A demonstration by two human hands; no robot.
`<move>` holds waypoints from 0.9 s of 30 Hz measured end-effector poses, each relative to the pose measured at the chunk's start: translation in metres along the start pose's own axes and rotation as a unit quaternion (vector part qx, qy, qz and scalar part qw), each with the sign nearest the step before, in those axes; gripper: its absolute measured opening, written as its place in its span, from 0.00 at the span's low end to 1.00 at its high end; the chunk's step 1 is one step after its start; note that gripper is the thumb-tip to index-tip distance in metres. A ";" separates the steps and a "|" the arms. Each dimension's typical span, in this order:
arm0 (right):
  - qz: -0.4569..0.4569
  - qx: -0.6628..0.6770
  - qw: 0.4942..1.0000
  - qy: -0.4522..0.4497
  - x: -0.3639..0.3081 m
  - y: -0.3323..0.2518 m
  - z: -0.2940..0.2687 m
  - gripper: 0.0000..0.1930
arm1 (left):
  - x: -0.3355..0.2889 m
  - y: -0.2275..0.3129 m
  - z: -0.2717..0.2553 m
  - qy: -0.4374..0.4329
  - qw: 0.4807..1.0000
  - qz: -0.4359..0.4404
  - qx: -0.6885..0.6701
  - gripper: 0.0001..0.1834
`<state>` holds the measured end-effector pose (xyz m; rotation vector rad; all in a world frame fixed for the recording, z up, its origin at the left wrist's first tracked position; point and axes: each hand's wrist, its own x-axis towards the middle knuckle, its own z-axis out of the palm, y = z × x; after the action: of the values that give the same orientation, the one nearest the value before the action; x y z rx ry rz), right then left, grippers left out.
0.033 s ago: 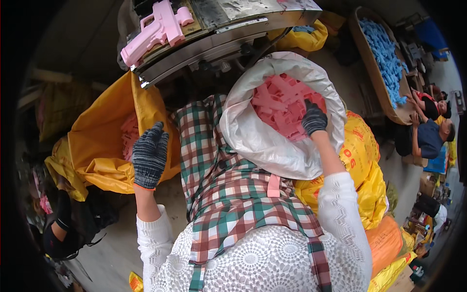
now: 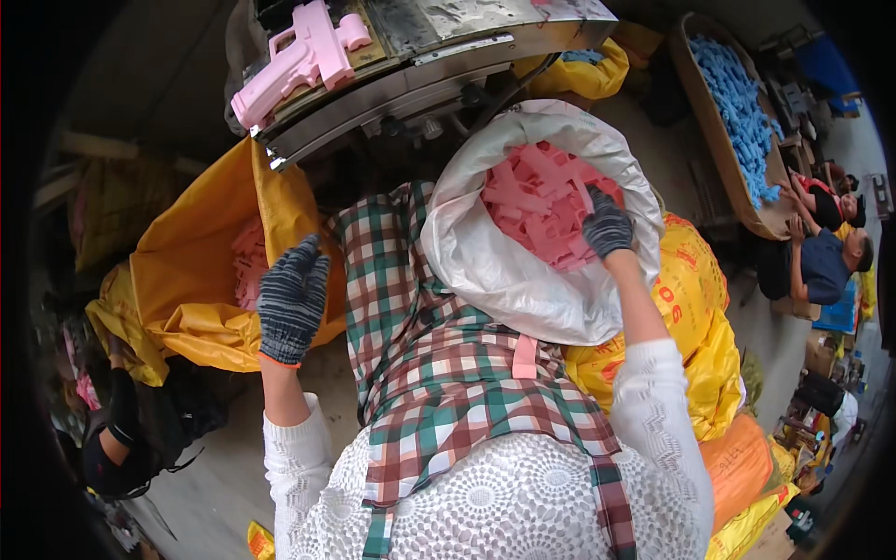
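Observation:
My right hand, in a dark grey knit glove, reaches into a white woven sack on the right side of my lap. Its fingers curl in at a pink plastic toy-gun piece on the heap of pink pieces; the fingertips are partly hidden. My left hand, gloved alike, is raised beside a yellow sack with its fingers stretched out and nothing seen in them. More pink pieces lie inside that yellow sack. An assembled-looking pink toy gun rests on the machine ahead.
The metal machine spans the far side above my knees. Full yellow bags and an orange bag stand at my right. A long bin of blue pieces is at far right, with people beside it.
My right hand has shifted slightly right and back toward me within the white sack. My left hand has turned a little, staying beside the yellow sack.

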<state>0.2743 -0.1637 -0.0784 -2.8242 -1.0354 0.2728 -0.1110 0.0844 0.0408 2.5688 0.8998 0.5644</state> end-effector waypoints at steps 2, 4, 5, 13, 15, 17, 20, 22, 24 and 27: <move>-0.117 0.221 0.968 -0.004 -0.012 -0.012 -0.044 0.24 | 0.001 0.011 0.010 -0.026 0.993 -0.005 -0.119 0.16; -0.144 0.487 0.858 -0.082 -0.041 -0.060 -0.089 0.24 | 0.002 0.026 0.024 -0.054 0.970 -0.007 -0.237 0.18; -0.185 0.536 0.817 -0.103 -0.056 -0.091 -0.103 0.24 | 0.000 0.031 0.032 -0.069 0.939 0.003 -0.338 0.22; -0.388 0.482 0.783 -0.062 -0.082 -0.168 -0.088 0.26 | 0.001 0.032 0.034 -0.100 0.709 -0.299 -0.632 0.14; -0.516 0.306 0.797 -0.061 -0.081 -0.172 -0.112 0.20 | -0.012 0.020 0.032 -0.094 0.707 -0.289 -0.638 0.14; -0.503 0.252 0.826 -0.003 -0.079 -0.175 -0.107 0.18 | -0.009 0.019 0.036 -0.107 0.716 -0.279 -0.631 0.16; -0.497 0.264 0.824 0.058 -0.070 -0.175 -0.116 0.15 | -0.003 0.014 0.029 -0.090 0.879 -0.089 -0.460 0.15; -0.421 0.424 0.801 -0.029 -0.063 -0.168 -0.115 0.15 | 0.012 0.024 0.018 -0.065 0.914 -0.058 -0.396 0.17; -0.421 0.392 0.815 0.066 -0.060 -0.165 -0.126 0.22 | 0.029 0.033 0.009 0.199 0.907 -0.027 -0.369 0.18; -0.393 0.447 0.803 -0.011 -0.063 -0.150 -0.126 0.23 | 0.059 0.023 -0.017 0.321 0.938 0.045 -0.124 0.19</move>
<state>0.1591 -0.0972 0.0787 -1.4217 -1.4575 0.5136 -0.0655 0.1094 0.0800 2.2171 0.8253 1.4954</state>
